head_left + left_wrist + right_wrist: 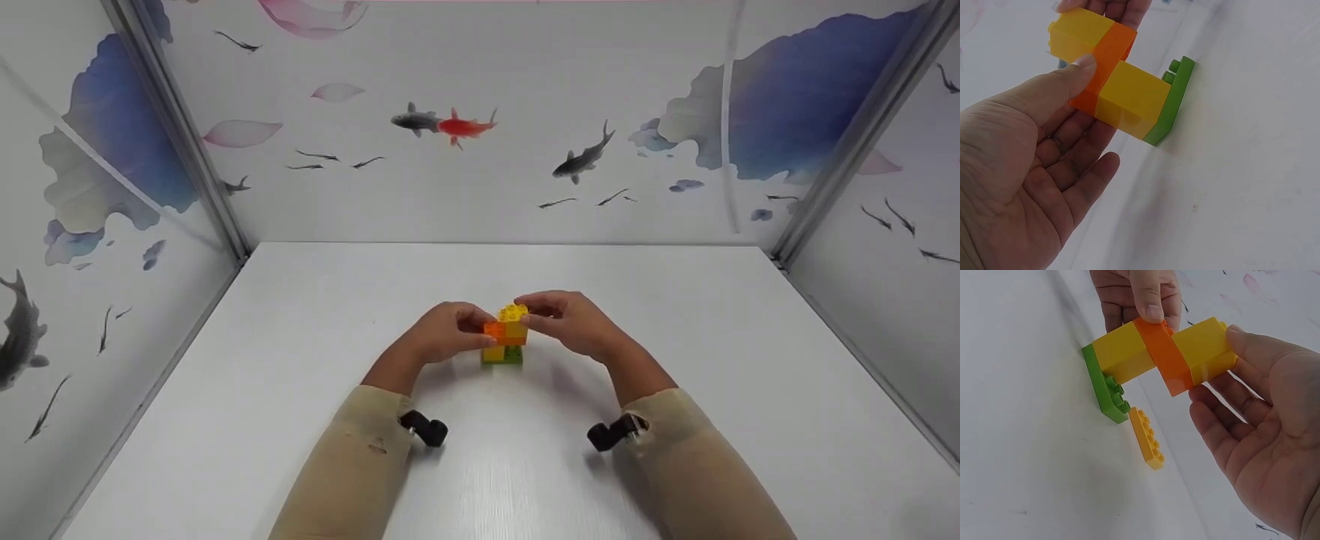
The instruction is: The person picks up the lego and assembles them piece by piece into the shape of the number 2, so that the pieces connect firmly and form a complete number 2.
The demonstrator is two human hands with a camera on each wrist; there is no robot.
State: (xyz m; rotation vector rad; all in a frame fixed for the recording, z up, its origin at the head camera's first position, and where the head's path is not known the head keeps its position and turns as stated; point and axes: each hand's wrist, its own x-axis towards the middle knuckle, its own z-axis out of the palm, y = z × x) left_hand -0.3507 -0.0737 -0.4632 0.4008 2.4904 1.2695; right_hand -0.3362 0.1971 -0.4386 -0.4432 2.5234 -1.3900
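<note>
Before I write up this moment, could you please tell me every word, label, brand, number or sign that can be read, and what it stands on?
None can be read in any view.
Stacked bricks: no lettering visible.
Long brick: no lettering visible.
Left sleeve: a small mark, too small to tell whether it is lettering.
Back wall: printed pictures, no words visible.

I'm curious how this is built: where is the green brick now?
In the head view, near the middle, the green brick forms the bottom of the stack on the white table; the lower yellow brick sits on its left end.
</note>
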